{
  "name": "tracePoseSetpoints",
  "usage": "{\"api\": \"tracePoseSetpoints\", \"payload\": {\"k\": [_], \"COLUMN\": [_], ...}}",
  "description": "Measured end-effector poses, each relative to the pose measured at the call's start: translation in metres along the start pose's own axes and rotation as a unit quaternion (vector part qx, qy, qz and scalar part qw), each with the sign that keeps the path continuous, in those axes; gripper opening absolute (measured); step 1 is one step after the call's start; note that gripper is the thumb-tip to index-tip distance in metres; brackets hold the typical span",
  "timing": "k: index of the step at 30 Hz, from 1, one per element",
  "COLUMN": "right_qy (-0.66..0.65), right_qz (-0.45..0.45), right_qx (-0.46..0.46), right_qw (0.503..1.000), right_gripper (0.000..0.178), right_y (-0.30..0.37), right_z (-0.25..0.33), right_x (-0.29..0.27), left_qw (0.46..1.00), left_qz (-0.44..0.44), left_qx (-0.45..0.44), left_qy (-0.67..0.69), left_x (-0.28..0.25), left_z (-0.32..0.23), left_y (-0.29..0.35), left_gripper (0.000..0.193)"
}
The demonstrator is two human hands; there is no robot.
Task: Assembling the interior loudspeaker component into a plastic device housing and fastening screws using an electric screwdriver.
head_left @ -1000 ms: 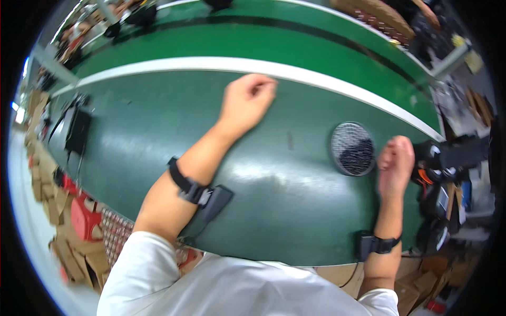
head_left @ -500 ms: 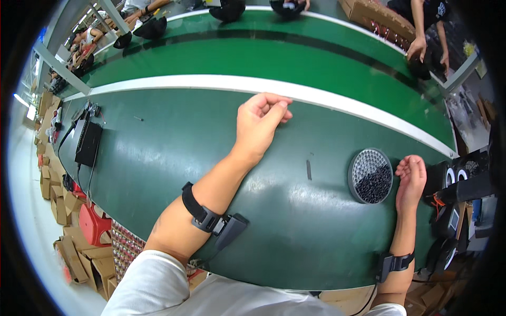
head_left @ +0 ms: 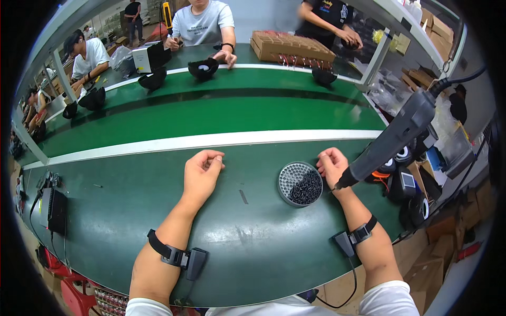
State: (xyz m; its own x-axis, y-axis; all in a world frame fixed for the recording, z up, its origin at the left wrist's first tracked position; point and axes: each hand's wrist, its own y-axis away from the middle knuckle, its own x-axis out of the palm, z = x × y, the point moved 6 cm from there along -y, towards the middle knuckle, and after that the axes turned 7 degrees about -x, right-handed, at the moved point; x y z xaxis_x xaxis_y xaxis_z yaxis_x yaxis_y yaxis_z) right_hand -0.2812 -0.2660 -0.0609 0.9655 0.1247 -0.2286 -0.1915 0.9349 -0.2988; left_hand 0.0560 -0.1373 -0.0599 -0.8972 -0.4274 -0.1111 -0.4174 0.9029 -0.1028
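Observation:
My left hand (head_left: 201, 177) rests over the green bench, its fingers curled in and the thumb against them; nothing shows in it. Just right of a round grey dish (head_left: 285, 195) is my right hand (head_left: 332, 165), also with bent fingers and no visible object. Small black screw-like pieces (head_left: 305, 188) fill the lower right of the dish, and its dimpled bottom shows elsewhere. A dark electric screwdriver (head_left: 392, 134) slants down from the upper right on a cable. Its tip overlaps my right wrist in the picture; whether they touch I cannot tell.
Beyond a white rail (head_left: 211, 141) runs a green conveyor belt (head_left: 221, 118), with black domed shells (head_left: 203, 68) along its far edge. Co-workers sit behind it near a cardboard carton (head_left: 290, 46). A black box with cables (head_left: 53, 210) lies left; black devices (head_left: 406, 184) stand right.
My view has tilted up and swung right, so more of the belt and co-workers shows. The screwdriver has come into view. Both hands stay curled, and my right hand remains beside the dish.

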Motion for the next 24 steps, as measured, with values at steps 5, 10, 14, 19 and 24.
{"api": "tracePoseSetpoints", "payload": {"k": [5, 10, 14, 19, 24], "right_qy": [0.074, 0.254, 0.300, 0.301, 0.317], "right_qz": [0.029, 0.020, 0.072, 0.058, 0.007], "right_qx": [-0.022, -0.227, -0.259, -0.259, -0.201], "right_qw": [0.997, 0.940, 0.915, 0.916, 0.927], "right_gripper": [0.017, 0.012, 0.009, 0.008, 0.016], "right_y": [-0.005, -0.001, -0.008, -0.005, -0.014], "right_z": [0.011, 0.036, 0.047, 0.053, 0.030], "right_x": [0.001, 0.000, 0.012, 0.017, 0.002], "left_qw": [1.000, 1.000, 0.999, 0.996, 0.969], "left_qz": [-0.001, -0.011, 0.002, -0.017, -0.037], "left_qx": [-0.001, 0.008, 0.007, 0.029, 0.149], "left_qy": [-0.023, -0.014, -0.037, -0.078, -0.195], "left_x": [-0.003, 0.000, 0.004, 0.002, 0.004], "left_z": [-0.004, -0.003, -0.006, -0.009, -0.033], "left_y": [0.001, 0.005, 0.009, 0.013, 0.020], "left_gripper": [0.015, 0.014, 0.014, 0.014, 0.009]}}
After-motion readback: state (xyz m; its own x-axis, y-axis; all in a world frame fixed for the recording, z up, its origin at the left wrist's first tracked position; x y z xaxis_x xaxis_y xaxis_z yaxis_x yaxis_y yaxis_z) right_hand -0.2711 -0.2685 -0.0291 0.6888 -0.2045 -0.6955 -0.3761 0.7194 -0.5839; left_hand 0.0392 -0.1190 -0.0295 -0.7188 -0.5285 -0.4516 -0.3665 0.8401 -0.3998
